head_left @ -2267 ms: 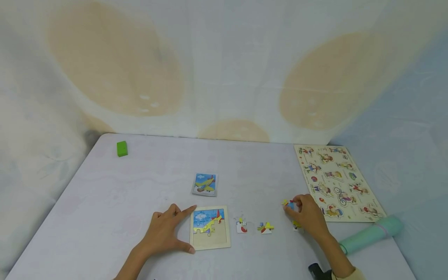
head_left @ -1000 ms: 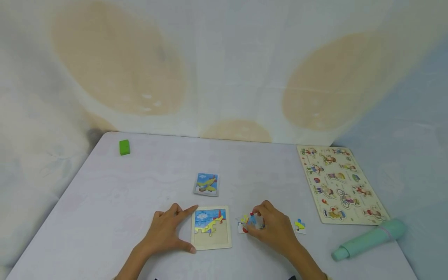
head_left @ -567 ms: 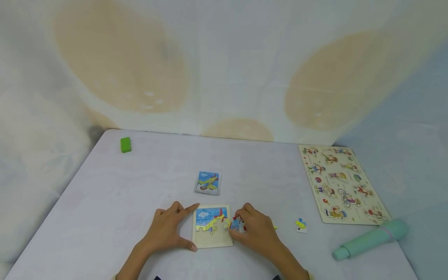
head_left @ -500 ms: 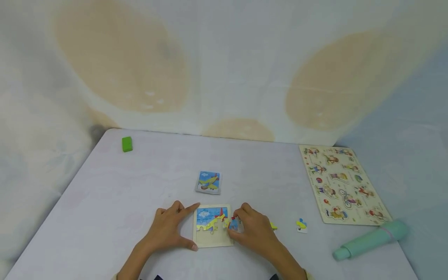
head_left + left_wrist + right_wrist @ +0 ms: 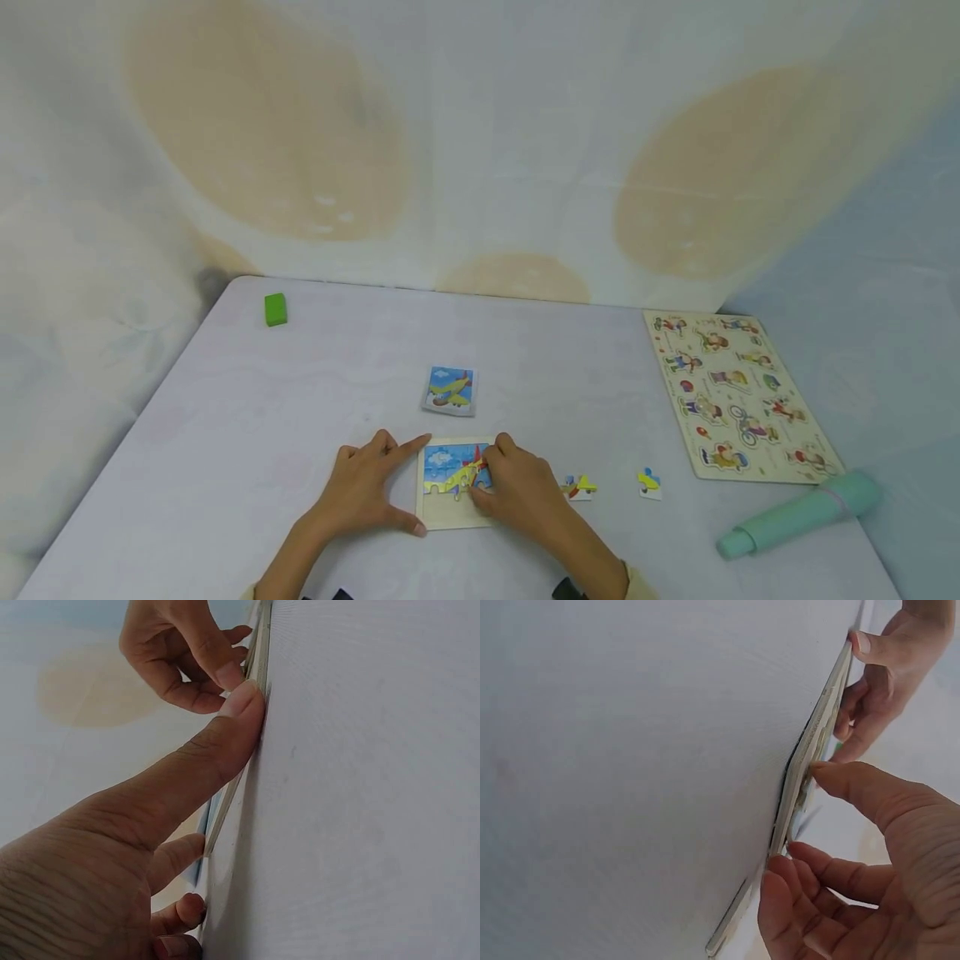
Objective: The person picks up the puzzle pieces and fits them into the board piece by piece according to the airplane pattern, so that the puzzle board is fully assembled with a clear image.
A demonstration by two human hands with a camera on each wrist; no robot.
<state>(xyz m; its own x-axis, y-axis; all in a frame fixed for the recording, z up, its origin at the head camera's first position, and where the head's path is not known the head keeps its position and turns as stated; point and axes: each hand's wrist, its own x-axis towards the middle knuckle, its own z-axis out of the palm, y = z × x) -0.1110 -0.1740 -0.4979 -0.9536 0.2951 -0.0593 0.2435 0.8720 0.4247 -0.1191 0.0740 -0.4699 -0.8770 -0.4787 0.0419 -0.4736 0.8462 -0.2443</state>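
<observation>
My left hand (image 5: 365, 493) touches the two left corners of the puzzle tray (image 5: 450, 517), thumb and forefinger spread apart; my right hand (image 5: 522, 493) pinches a blue piece (image 5: 483, 478) at the tray's 3 o'clock. If I press it in skewed, I reckon it could jam or lift the laid pieces (image 5: 441, 459); too hard a push might slide the tray. The tray looks nearly square, its sides running 12 to 6. My fingers hide the piece's long axis and pointing. Farther off, at 12 o'clock, lies the airplane card (image 5: 451, 388).

Cloth hangings (image 5: 517, 158) behind and beside the white table (image 5: 337, 358) show a screened-off booth.
</observation>
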